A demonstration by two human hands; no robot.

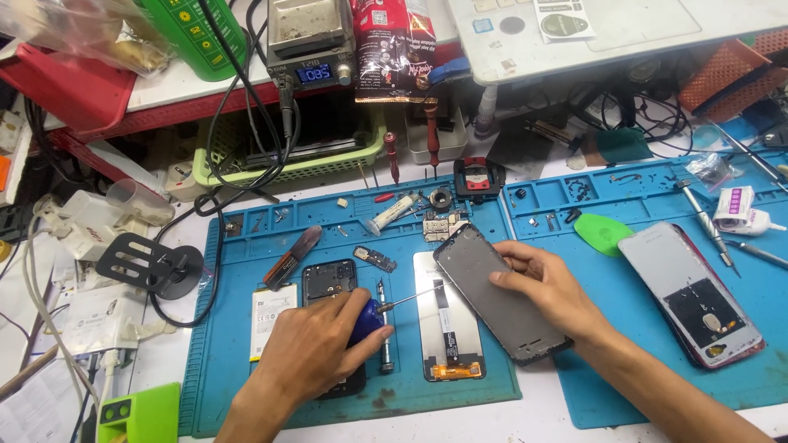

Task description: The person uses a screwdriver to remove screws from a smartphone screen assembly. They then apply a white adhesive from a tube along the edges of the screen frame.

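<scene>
Phone lies stripped: left hand (316,340) grips a screwdriver (386,309), right hand (546,287) steadies the frame (484,283); screen (447,328), battery (269,318) loose at 6 and 9 o'clock, unassembled.

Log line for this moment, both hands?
left hand: grips blue-handled screwdriver | right hand: holds grey phone frame | tip near frame edge | blue work mat beneath

My left hand (316,349) covers most of the blue screwdriver handle (367,320) and the lower half of the black phone body (330,283) under it, my right hand (546,283) hides the grey frame's (492,287) gripped edge, both forearms cut off at bottom edge.
</scene>
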